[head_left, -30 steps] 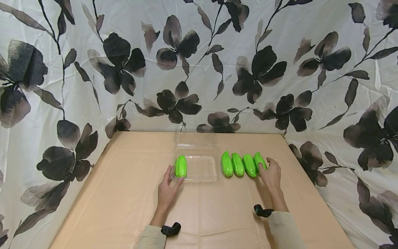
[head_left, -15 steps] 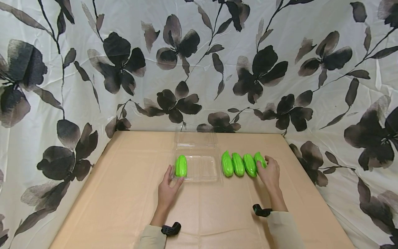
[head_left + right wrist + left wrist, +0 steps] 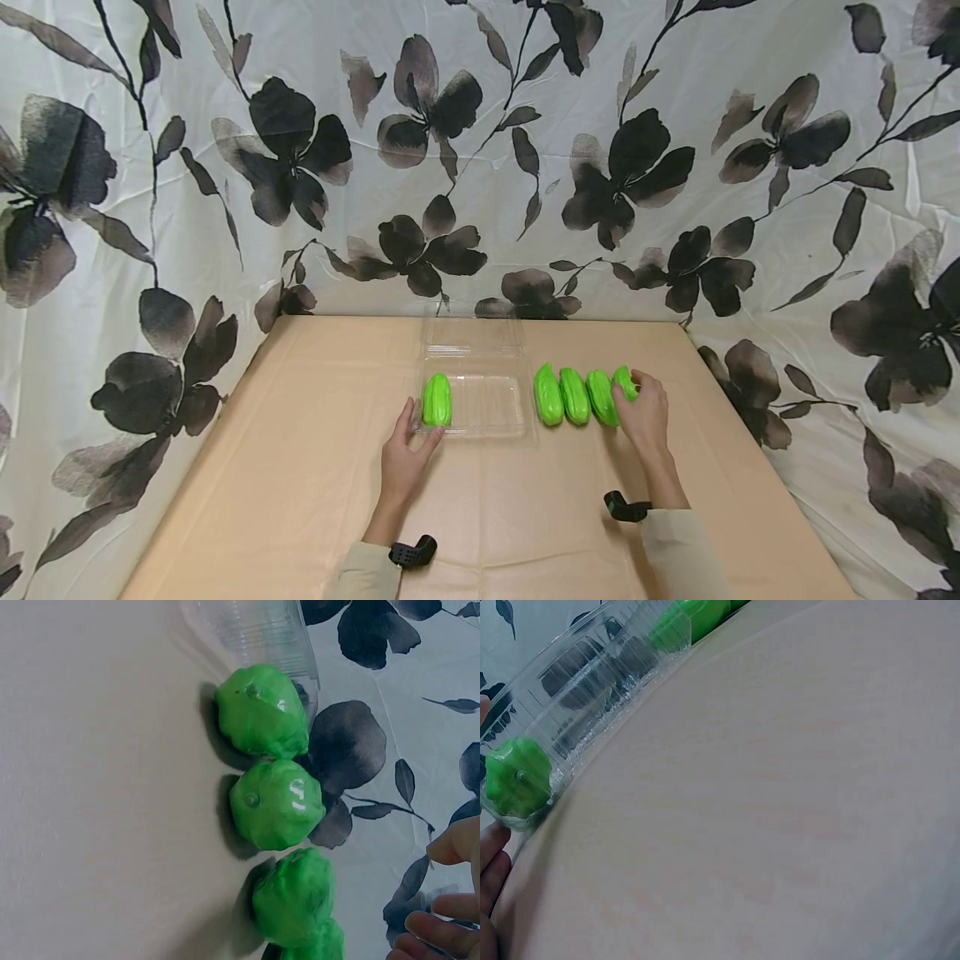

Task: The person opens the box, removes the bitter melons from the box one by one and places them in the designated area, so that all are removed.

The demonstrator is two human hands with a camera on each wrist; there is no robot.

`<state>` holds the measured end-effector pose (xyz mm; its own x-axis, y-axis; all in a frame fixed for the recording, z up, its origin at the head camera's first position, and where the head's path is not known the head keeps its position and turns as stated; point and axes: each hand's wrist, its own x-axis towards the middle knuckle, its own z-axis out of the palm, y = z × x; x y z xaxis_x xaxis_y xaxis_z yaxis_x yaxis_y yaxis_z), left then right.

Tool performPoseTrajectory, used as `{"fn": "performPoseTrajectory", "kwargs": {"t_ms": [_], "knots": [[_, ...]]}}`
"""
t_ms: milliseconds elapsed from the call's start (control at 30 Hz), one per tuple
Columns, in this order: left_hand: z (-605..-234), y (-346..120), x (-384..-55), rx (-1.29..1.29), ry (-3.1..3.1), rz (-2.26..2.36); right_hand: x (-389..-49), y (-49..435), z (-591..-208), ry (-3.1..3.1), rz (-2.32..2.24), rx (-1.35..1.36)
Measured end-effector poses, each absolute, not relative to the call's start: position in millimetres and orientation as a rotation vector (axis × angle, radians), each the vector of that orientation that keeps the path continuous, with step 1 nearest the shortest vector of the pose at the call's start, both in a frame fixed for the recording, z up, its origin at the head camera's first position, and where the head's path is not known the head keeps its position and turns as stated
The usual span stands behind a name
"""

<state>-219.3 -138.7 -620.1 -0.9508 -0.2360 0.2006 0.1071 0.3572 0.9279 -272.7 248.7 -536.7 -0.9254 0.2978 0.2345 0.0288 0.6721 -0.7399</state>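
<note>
A clear plastic clamshell container (image 3: 491, 404) lies with its lid open towards the back, and one glossy ribbed green cucumber (image 3: 437, 400) sits at its left end. My left hand (image 3: 403, 462) holds the container's front left corner, thumb at the front and fingers along the left side. To the right several more cucumbers (image 3: 574, 397) stand in a row. Over the rightmost cucumber (image 3: 624, 382) is my right hand (image 3: 647, 414), partly hiding it in the head view. In the right wrist view the right-hand fingers (image 3: 435, 937) and thumb are spread apart with nothing between them.
The container sits close to the left end of the cucumber row, on a tan-covered table (image 3: 315, 500). A white curtain with dark flowers (image 3: 480, 167) hangs behind and around the table. Both wrists wear black wrist cameras (image 3: 412, 552).
My right hand has shifted slightly left and away from me, covering more of the rightmost cucumber. My left hand and the container have stayed put.
</note>
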Motion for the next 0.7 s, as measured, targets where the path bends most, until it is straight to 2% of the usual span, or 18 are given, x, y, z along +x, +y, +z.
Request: {"fn": "performPoseTrajectory", "kwargs": {"t_ms": [700], "knots": [[-620, -138, -219, 0.123, -2.331, -1.626, -273, 217, -523, -2.561, 1.130, -0.191]]}}
